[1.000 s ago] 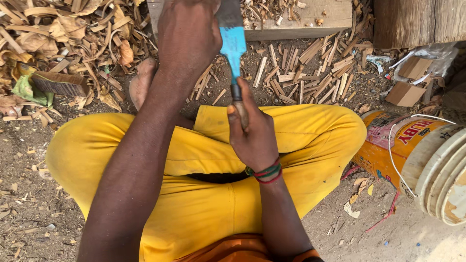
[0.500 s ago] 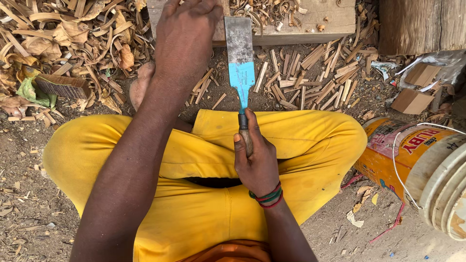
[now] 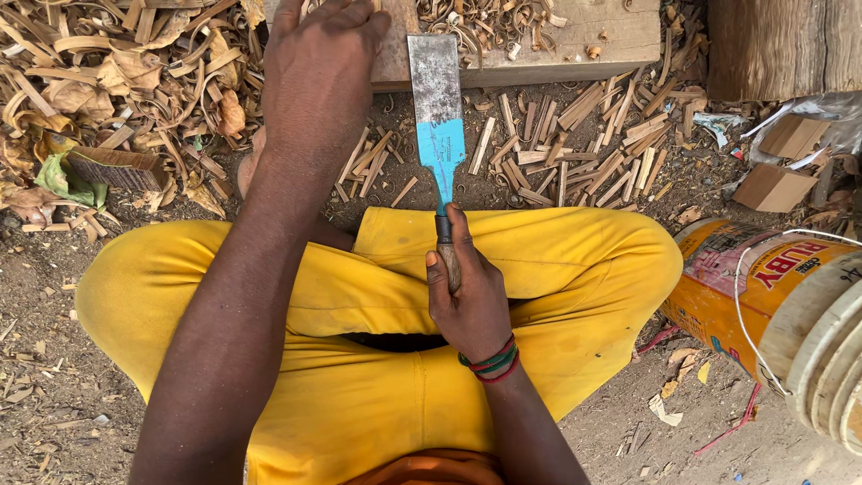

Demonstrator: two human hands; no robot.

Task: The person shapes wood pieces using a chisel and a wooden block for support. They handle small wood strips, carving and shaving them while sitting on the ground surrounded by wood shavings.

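I sit cross-legged in yellow trousers (image 3: 575, 260) on bare ground. My right hand (image 3: 467, 296) grips the wooden handle of a broad flat blade (image 3: 437, 99), blue near the handle and bare steel toward its square end. The blade points away from me, with its end over a wooden block (image 3: 575, 45) at the top of the view. My left hand (image 3: 319, 72) rests palm down on the left part of that block, fingers together over something I cannot see.
Wood chips and split sticks (image 3: 575, 153) litter the ground ahead, with a heap of shavings (image 3: 117, 99) at the left. A yellow-orange plastic bucket (image 3: 772, 296) with a wire handle lies at my right. Cardboard scraps (image 3: 777, 184) sit beyond it.
My right hand has pulled the blade back toward me and a little right, so more of the steel shows. My left hand has stayed on the block.
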